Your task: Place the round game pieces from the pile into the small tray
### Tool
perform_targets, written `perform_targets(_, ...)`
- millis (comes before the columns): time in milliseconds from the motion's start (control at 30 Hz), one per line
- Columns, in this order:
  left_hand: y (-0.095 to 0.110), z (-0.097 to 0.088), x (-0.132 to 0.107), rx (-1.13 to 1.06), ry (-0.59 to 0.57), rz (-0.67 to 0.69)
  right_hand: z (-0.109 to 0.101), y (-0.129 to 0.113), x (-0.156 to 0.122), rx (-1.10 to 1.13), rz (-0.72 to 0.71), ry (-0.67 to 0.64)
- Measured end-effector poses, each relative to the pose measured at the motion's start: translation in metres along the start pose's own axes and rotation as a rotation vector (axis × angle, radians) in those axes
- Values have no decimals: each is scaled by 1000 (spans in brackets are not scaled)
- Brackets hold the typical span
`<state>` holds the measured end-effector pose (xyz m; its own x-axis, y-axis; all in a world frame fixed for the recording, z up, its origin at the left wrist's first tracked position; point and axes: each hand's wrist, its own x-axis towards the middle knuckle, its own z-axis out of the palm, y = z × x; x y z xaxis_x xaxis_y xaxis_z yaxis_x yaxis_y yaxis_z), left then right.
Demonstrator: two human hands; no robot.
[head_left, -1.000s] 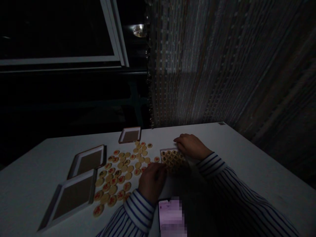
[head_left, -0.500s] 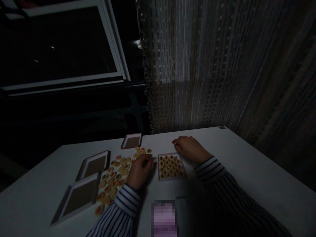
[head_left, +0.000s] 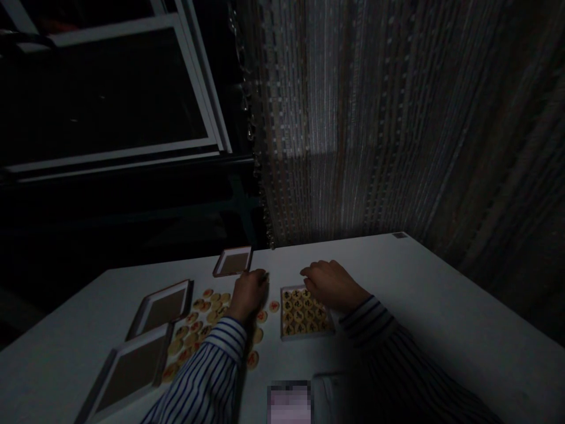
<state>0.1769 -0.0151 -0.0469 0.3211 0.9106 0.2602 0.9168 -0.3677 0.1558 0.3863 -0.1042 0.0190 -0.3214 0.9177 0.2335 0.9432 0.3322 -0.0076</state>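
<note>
A shallow square box (head_left: 308,337) on the white table holds rows of round wooden Chinese chess pieces with dark characters. My right hand (head_left: 333,285) hovers over its upper right corner, hiding that part. Its fingers are bent and slightly apart, with nothing visible between them. To the left of the box, my left hand (head_left: 248,294) is closed, and the edge of a Chinese chess piece (head_left: 266,275) shows at its fingertips. Loose pieces, some with red characters, lie around and under my left forearm, among them a red-marked piece (head_left: 274,306) between hand and box.
Two open trays (head_left: 165,309) (head_left: 132,377) lie at the left of the table, and a smaller one (head_left: 233,263) stands at the back. A pixelated patch (head_left: 289,406) covers something at the near edge. Behind hangs a string curtain (head_left: 335,147).
My left hand has moved slightly up and left and closed on a piece. My right hand has come left and down over the box corner. Red-marked pieces now show beside my left forearm.
</note>
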Motion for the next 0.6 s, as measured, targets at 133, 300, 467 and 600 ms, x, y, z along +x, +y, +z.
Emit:
perform_targets(133,2,2,2,68,9,19,2,2,0,-7,13,-33)
perform_targets(300,3,2,1,85,17,7,0,1,0,-5,20,-69)
perform_targets(467,3,-2,0,6,74,26,-3,0,0,4,13,-43)
perform_targets(600,4,-8,0,-64,150,63,-4,0,-1,7,16,-42)
